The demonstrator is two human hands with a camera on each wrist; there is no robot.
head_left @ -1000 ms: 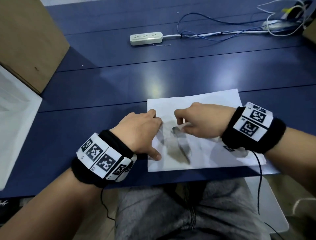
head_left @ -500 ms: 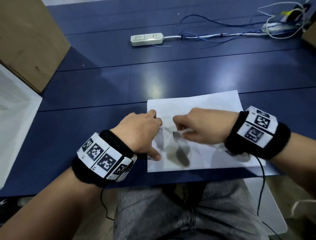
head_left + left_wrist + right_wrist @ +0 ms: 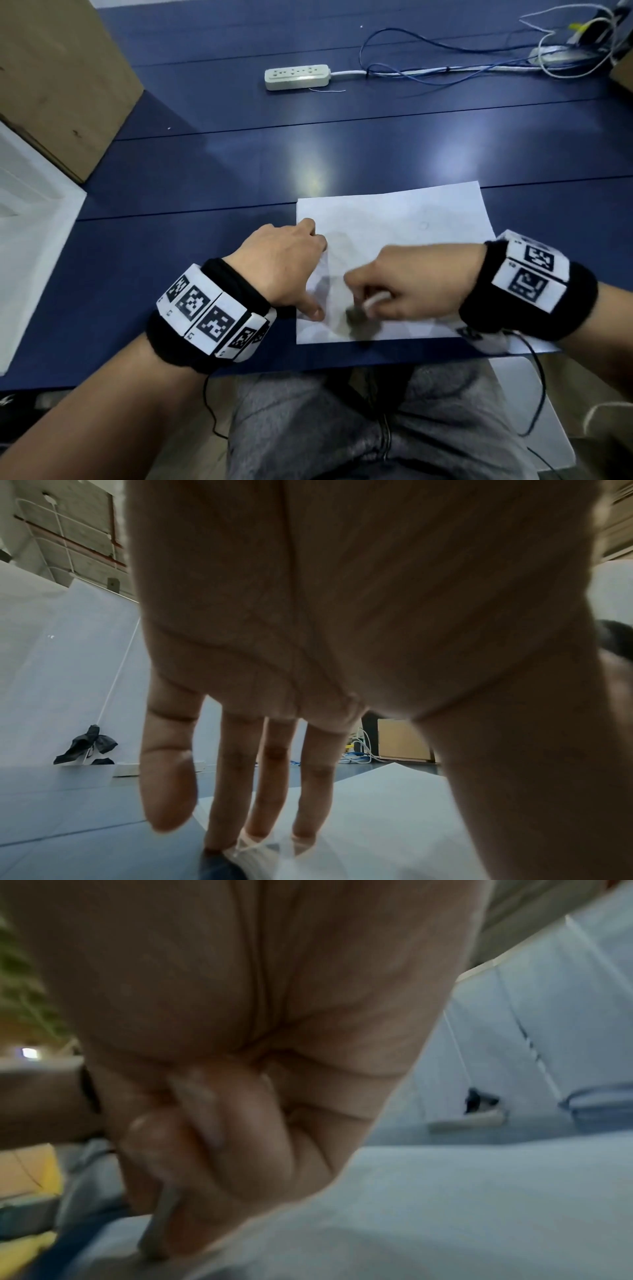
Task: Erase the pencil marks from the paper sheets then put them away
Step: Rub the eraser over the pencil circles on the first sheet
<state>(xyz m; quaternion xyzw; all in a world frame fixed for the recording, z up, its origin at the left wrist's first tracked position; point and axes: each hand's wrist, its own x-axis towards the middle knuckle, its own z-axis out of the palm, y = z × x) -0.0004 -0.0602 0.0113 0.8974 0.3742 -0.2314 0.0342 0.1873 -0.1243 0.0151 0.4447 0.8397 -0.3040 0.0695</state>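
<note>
A white paper sheet [image 3: 394,219] lies on the blue table near its front edge, with a faint small pencil circle [image 3: 423,225] toward its upper right. My left hand [image 3: 284,267] presses its straight fingers [image 3: 267,791] down on the sheet's left edge [image 3: 377,818]. My right hand [image 3: 404,284] is curled round a small whitish eraser [image 3: 373,301], whose lower end [image 3: 161,1226] touches the paper [image 3: 445,1204] near the sheet's front edge. The right hand is motion-blurred.
A white power strip [image 3: 297,77] with blue and white cables [image 3: 445,68] lies at the back of the table [image 3: 205,164]. A cardboard box [image 3: 58,78] stands at the far left, beside a white foam box [image 3: 24,222]. My lap in grey trousers [image 3: 359,421] is under the table's edge.
My right hand has slid the eraser down the sheet toward the front edge, wrist drifting right. The left hand has stayed pressed on the sheet's left edge.
</note>
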